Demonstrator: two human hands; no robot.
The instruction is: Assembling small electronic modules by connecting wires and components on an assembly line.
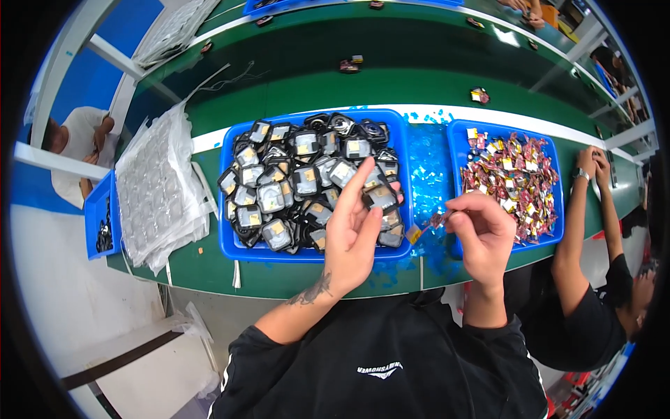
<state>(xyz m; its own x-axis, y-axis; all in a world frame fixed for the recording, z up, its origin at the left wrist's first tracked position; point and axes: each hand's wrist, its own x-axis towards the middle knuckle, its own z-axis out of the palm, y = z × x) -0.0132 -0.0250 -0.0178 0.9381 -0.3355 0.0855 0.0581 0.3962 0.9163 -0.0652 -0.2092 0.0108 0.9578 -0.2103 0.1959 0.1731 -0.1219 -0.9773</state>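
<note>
Over the right part of a blue tray [229, 237] full of black square casings [306, 180], my left hand [351, 237] holds one black square casing [380, 197] between thumb and fingers. This casing has a grey face with a tan patch. Just to its right, my right hand [485, 234] pinches a small wired part [436, 219] by its reddish wires. A yellow tab [414, 234] hangs from the part's left end, below the held casing and apart from it. Beside my right hand stands a second blue tray [559, 209], heaped with similar red-wired, yellow-tabbed parts [520, 174].
Blue film scraps [429, 160] litter the green bench between the trays. Stacked clear plastic trays [157, 181] lie at the left, beside a smaller blue bin [101, 216]. A green conveyor belt [412, 87] carries scattered parts behind. Close on the right are a co-worker's arms [576, 216].
</note>
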